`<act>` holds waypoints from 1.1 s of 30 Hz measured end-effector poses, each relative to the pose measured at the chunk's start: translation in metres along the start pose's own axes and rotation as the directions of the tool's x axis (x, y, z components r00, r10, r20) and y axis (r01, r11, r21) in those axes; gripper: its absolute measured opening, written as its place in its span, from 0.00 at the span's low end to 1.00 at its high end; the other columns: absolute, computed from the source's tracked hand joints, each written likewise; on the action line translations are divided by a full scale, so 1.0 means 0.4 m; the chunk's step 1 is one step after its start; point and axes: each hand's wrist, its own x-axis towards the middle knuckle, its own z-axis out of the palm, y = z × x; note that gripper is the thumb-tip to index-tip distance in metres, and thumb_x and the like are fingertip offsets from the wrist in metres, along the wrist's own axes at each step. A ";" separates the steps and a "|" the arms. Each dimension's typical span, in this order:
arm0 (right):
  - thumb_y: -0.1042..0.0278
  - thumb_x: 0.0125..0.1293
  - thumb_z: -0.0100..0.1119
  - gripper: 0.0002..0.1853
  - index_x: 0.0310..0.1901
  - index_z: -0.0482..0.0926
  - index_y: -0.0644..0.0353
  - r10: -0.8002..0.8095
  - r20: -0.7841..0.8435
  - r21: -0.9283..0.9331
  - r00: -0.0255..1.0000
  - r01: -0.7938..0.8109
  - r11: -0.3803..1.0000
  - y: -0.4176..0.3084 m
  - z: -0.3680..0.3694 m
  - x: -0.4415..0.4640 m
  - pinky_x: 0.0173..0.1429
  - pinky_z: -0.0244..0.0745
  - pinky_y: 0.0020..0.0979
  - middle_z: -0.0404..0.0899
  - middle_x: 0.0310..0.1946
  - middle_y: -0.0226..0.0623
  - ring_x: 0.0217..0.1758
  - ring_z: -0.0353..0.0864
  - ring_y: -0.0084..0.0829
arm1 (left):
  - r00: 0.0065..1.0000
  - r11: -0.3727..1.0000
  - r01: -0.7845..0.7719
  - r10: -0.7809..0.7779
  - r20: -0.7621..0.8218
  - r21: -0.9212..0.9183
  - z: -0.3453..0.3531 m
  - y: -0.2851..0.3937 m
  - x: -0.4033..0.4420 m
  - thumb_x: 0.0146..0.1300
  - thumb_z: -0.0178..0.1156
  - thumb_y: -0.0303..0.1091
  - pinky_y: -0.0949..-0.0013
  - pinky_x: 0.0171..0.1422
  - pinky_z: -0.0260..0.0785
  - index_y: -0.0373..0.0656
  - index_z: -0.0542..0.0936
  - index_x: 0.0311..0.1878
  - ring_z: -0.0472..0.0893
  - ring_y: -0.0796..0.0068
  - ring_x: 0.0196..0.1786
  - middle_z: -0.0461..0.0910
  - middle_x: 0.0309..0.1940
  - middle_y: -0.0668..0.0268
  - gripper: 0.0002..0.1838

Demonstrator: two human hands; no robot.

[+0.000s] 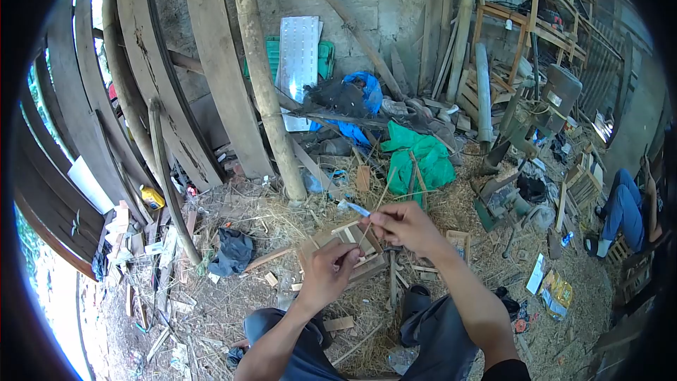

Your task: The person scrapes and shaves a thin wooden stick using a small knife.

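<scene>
My left hand pinches the lower end of a thin straw-coloured strip, which slants up and to the right. Close beside it, my right hand is closed on a small tool with a pale blue part that points up and left, near the strip. The tool's exact form is too small to tell. Under both hands sits a small wooden box with pale wood pieces on or in it, partly hidden by my left hand.
A wooden pole stands ahead. A green plastic sheet and a blue tarp lie beyond. Wood scraps and a black bag are at left. Machinery stands right; another person in blue trousers sits far right.
</scene>
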 end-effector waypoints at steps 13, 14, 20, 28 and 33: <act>0.63 0.71 0.52 0.11 0.40 0.77 0.62 -0.098 -0.471 0.227 0.877 0.228 0.947 0.010 -0.203 0.002 0.20 0.52 0.18 0.68 0.21 0.23 0.18 0.61 0.12 | 0.986 0.977 0.161 -0.152 0.070 -0.143 -0.023 -0.028 -0.016 0.66 0.56 0.28 0.73 0.35 0.67 0.37 0.81 0.41 0.75 0.79 0.28 0.77 0.28 0.65 0.07; 0.63 0.71 0.52 0.11 0.40 0.77 0.62 -0.098 -0.462 0.230 0.881 0.226 0.946 0.022 -0.187 0.005 0.20 0.52 0.18 0.68 0.21 0.23 0.18 0.61 0.12 | 0.960 0.909 0.279 -0.255 0.115 -0.308 -0.028 -0.031 -0.017 0.67 0.55 0.29 0.75 0.37 0.68 0.37 0.80 0.42 0.75 0.82 0.32 0.77 0.28 0.68 0.07; 0.60 0.71 0.52 0.12 0.49 0.75 0.58 -0.104 -0.298 0.258 0.949 0.186 0.948 -0.037 -0.014 -0.013 0.19 0.48 0.18 0.66 0.20 0.23 0.17 0.56 0.12 | 0.993 0.974 0.121 -0.116 0.038 -0.192 -0.006 -0.007 -0.001 0.68 0.54 0.30 0.75 0.38 0.68 0.37 0.80 0.44 0.75 0.83 0.33 0.78 0.30 0.68 0.09; 0.57 0.72 0.50 0.14 0.49 0.75 0.59 -0.074 -0.153 0.267 0.985 0.114 0.957 -0.053 0.007 -0.023 0.19 0.46 0.18 0.62 0.18 0.21 0.16 0.51 0.11 | 0.991 0.950 0.114 -0.088 0.103 -0.289 0.004 -0.017 -0.001 0.69 0.52 0.30 0.76 0.36 0.66 0.37 0.78 0.49 0.74 0.81 0.30 0.76 0.29 0.69 0.11; 0.62 0.71 0.53 0.13 0.45 0.77 0.65 -0.131 -0.012 0.107 0.991 0.132 0.985 -0.036 0.053 -0.023 0.20 0.50 0.18 0.69 0.18 0.24 0.17 0.57 0.11 | 0.895 0.484 0.417 -0.367 0.254 -0.769 -0.014 0.023 0.007 0.70 0.53 0.33 0.80 0.28 0.61 0.39 0.76 0.56 0.68 0.86 0.26 0.69 0.25 0.73 0.14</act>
